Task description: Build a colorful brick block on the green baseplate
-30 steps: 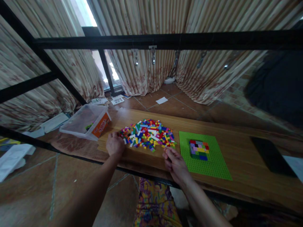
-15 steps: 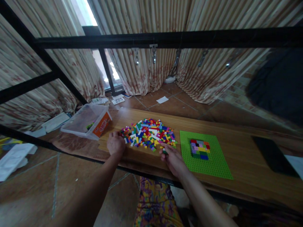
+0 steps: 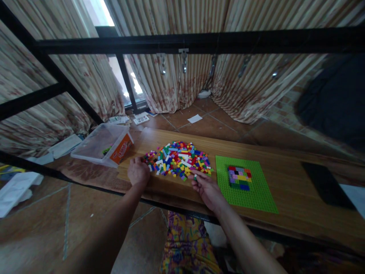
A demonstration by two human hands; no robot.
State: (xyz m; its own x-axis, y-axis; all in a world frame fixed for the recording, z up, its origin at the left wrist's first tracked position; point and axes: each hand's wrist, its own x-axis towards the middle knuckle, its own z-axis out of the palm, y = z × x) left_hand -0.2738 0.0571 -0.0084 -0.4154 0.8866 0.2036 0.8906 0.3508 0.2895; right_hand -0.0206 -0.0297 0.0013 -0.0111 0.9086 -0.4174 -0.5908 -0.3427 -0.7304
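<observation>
A heap of small coloured toy bricks (image 3: 179,158) lies on the wooden table between my two hands. My left hand (image 3: 138,172) rests at the heap's left edge, fingers curled in against the bricks; whatever they pinch is hidden. At the near right side of the heap, my right hand (image 3: 207,188) has its fingers closed around a small toy brick (image 3: 195,177), which looks green and white. Just right of that hand is a bright green studded baseplate (image 3: 264,190). A block of joined bricks in several colours (image 3: 239,178) sits on it.
A clear plastic box (image 3: 91,146) with an orange label and a few green pieces inside stands left of the heap. Toward the right end of the table (image 3: 288,167) lies a dark flat object (image 3: 325,184) beside white paper. A black metal bar (image 3: 199,41) crosses beyond the table.
The view has shifted slightly. Both hands stay in nearly the same places, with the right fingers still closed around the small brick. The brick block on the baseplate looks the same.
</observation>
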